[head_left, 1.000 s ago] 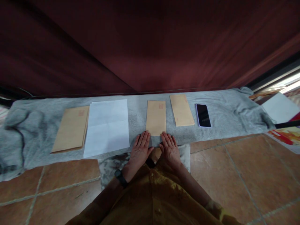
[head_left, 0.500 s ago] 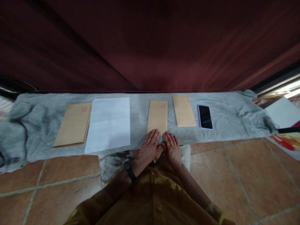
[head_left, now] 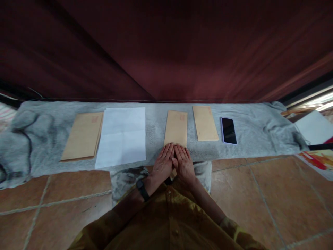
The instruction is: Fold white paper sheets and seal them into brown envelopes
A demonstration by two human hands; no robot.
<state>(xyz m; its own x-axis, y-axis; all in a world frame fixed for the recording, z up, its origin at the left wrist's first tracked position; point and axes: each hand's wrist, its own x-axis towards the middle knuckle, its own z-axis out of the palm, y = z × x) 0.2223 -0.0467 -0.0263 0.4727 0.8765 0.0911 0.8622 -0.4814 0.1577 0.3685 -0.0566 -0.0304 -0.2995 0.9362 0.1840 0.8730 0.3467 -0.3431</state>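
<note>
A brown paper envelope (head_left: 176, 127) lies in front of me on the grey cloth, its near end covered by my hands. My left hand (head_left: 163, 162) rests flat on that end, fingers stretched out and a dark watch (head_left: 142, 189) on its wrist. Close against it, my right hand (head_left: 183, 163) also lies flat, fingers straight on the envelope's near edge, thumbs meeting. To the right is a small stack of narrow brown envelopes (head_left: 205, 123). White paper sheets (head_left: 121, 136) lie to the left, beside a stack of larger-looking brown envelopes (head_left: 82, 136).
A phone (head_left: 229, 130) with a pale purple edge lies right of the envelopes. Grey cloth (head_left: 260, 132) covers the long narrow table. Behind it hangs a dark red curtain (head_left: 166, 62). A white object (head_left: 314, 127) stands at the far right; tiled floor (head_left: 241, 194) lies below.
My right hand has slid left along the envelope's near end until it meets my left hand. The envelope and the other papers stay in place; the view has shifted slightly.
</note>
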